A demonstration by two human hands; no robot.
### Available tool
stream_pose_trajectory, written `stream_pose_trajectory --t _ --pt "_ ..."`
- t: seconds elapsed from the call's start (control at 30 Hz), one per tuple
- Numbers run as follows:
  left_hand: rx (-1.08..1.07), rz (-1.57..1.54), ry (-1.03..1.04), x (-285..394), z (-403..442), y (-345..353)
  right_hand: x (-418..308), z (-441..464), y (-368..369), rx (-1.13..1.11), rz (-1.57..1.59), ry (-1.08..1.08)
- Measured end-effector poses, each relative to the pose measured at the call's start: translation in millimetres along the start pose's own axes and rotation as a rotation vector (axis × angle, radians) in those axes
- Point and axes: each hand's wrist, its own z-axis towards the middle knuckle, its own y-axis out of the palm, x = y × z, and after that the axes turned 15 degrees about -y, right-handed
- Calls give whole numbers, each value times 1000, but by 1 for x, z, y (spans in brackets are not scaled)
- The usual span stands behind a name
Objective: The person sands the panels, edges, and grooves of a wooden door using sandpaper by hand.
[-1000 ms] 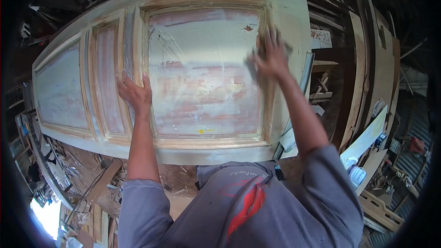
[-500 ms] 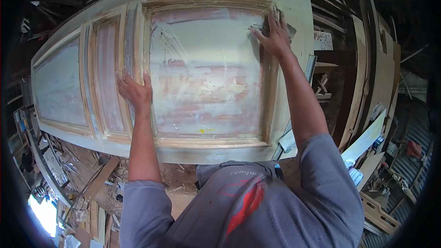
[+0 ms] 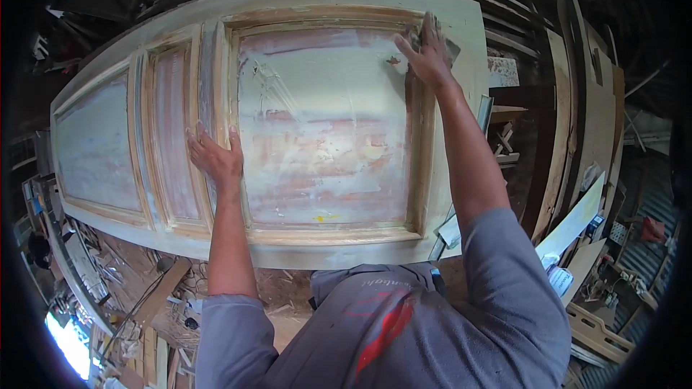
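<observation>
A pale panelled wooden door (image 3: 454, 137) lies flat before me, its recessed panels smeared with whitish and pinkish filler. My left hand (image 3: 216, 157) rests with fingers apart on the moulding between the narrow panel and the large panel (image 3: 324, 130). At the large panel's upper right corner, my right hand (image 3: 431, 54) presses a dark grey sheet (image 3: 453, 50), perhaps sandpaper, against the moulding. Much of that sheet is hidden under the palm and fingers. A reddish-brown spot (image 3: 393, 61) marks the panel just left of my right hand.
Long boards (image 3: 559, 137) stand and lean at the right, beside a pale plank (image 3: 573, 220) and a white container (image 3: 560, 279). A flat-bladed tool (image 3: 450, 233) lies at the door's lower right edge. Wood scraps (image 3: 162, 292) and shavings cover the floor at lower left.
My right hand went up along the right-hand moulding to the corner, then stayed near it with the sheet. My left hand remains on the moulding. The view has shifted slightly.
</observation>
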Motion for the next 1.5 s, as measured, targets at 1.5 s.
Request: stream_pose_trajectory --t 1.5 --pt "-1033 -862 293 64 -223 -90 -159 -483 -106 290 972 345"
